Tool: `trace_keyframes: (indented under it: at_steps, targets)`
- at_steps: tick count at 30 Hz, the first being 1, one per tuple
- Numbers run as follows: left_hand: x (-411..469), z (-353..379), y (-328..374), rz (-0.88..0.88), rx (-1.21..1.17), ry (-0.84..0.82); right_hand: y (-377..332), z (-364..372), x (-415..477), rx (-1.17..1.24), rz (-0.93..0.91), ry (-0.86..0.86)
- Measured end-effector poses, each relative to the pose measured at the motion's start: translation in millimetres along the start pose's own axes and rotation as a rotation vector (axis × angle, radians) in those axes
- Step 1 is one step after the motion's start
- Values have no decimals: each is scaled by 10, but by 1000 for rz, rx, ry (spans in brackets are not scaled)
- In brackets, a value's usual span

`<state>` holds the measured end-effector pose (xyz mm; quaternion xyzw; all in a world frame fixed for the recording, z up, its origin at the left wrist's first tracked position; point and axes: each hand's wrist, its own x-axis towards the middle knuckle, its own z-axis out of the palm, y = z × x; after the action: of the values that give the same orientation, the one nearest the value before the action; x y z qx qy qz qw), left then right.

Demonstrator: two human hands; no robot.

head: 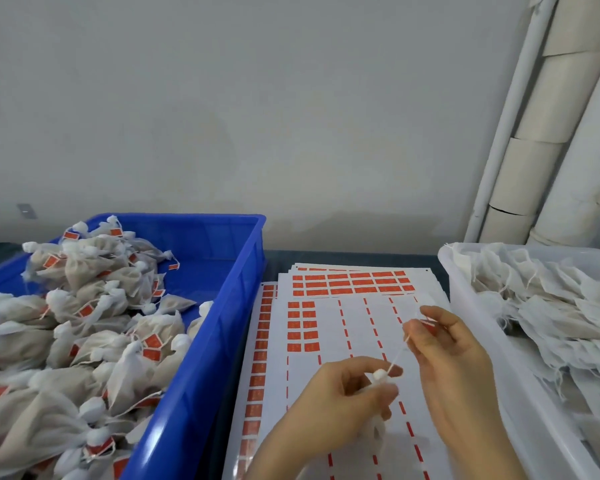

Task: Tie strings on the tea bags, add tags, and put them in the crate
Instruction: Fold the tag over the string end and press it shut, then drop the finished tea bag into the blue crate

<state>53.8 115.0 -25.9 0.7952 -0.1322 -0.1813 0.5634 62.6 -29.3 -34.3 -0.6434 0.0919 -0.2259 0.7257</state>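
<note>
Crate, blue plastic (207,341), left of the scene: holds a heaped pile of tied tea bags (84,306), each gathered to a white knot at the neck, many showing a small orange tag. The pile fills the near and left part; the far right corner shows bare blue floor.

Tub, white translucent (471,306), right of the scene: holds a loose mass of flat, untied bags (568,317) with stray white strings.

Tag sheets (354,327), between the two containers: several white sheets overlapping, printed with rows of orange tags. The top sheet is mostly stripped, with a small block of tags left at its far left.

Item in work: one tea bag (378,375), above the near part of the sheets. Your left hand (329,407) has its fingers curled round the bag, pinching just beneath the gathered neck. Your right hand (454,358) pinches the string (397,356) between thumb and fingertips, and the string runs taut from the bag's neck up to that pinch.

Surface: dark table top (274,258), visible in strips between the containers.

Room: plain grey wall (257,116) behind, a small wall plate (26,211) at far left, white lagged pipes (551,133) leaning up the far right corner.
</note>
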Motion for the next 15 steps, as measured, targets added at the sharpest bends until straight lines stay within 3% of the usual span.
trace_keyframes:
  at_steps: [6, 10, 15]
  targets:
    - [-479, -145, 338, -12, -107, 236, -91, 143, 4, 41, 173, -389]
    - [-1032, -460, 660, 46, -156, 405, -73, 113, -43, 231, 304, -420]
    - [-1600, -594, 982, 116, -26, 548, 24, 111, -44, 165, 270, -373]
